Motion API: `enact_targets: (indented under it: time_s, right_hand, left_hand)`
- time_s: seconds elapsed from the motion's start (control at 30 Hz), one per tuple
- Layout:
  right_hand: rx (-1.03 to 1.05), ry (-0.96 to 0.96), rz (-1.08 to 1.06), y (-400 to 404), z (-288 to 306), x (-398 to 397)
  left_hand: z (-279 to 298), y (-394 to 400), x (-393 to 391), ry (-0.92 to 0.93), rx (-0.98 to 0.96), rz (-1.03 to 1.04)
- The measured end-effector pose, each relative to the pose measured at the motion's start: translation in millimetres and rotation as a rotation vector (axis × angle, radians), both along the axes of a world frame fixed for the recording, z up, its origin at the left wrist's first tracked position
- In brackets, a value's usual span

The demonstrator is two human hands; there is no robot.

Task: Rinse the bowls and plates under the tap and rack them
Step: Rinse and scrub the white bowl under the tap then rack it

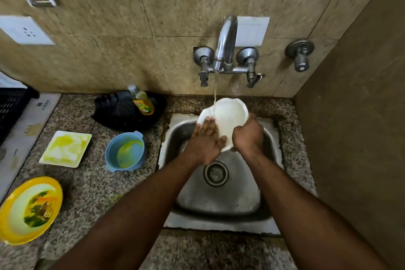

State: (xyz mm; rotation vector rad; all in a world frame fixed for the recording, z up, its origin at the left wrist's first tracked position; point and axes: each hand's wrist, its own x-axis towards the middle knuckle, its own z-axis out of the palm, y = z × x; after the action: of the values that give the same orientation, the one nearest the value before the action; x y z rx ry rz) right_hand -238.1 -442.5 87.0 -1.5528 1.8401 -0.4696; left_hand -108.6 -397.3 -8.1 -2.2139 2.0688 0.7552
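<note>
- Rinsing is the step in hand: the white bowl (pixel 230 116) is held tilted over the sink (pixel 271 136), the tap (pixel 225 44) running onto its left rim.
- The right hand (pixel 248 136) grips the bowl's near right edge, fingers curled round it; the left hand (pixel 206 140) lies flat, fingers straight, against its inner face.
- The bowl sits beyond both hands, towards the wall, its opening facing the person.
- On the counter to the left wait a blue bowl (pixel 126 151), a square plate (pixel 65 149) and a yellow plate (pixel 28 208), all soiled.
- A black rack (pixel 11 107) shows at the far left edge; the soap bottle (pixel 142 101) and those dishes lie between.
</note>
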Motion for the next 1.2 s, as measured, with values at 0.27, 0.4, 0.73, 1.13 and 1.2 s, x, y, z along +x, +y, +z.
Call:
enact_targets:
  time_s: [0.27, 0.4, 0.73, 1.13, 1.2]
  right_hand:
    - [0.026, -0.054, 0.024, 0.8, -4.5, -2.0]
    - [-0.008, -0.023, 0.045, -9.8, -3.2, -6.3]
    - [-0.024, -0.06, -0.133, -10.0, -33.9, -8.7]
    - [0.298, -0.789, -0.178, -1.4, -64.9, -3.3]
    - [0.355, -0.799, -0.134, -0.2, -70.6, -1.9]
  left_hand:
    - [2.6, -13.7, 18.0, -0.202, -0.111, -0.046]
    - [6.6, -22.0, 3.0, -0.131, -0.02, 0.025]
    - [49.2, 8.3, -30.4, 0.215, 0.169, 0.136]
    - [36.3, 10.3, 51.0, 0.568, -0.501, 0.841]
    - [35.3, 8.1, 55.4, 0.845, -0.317, 0.964]
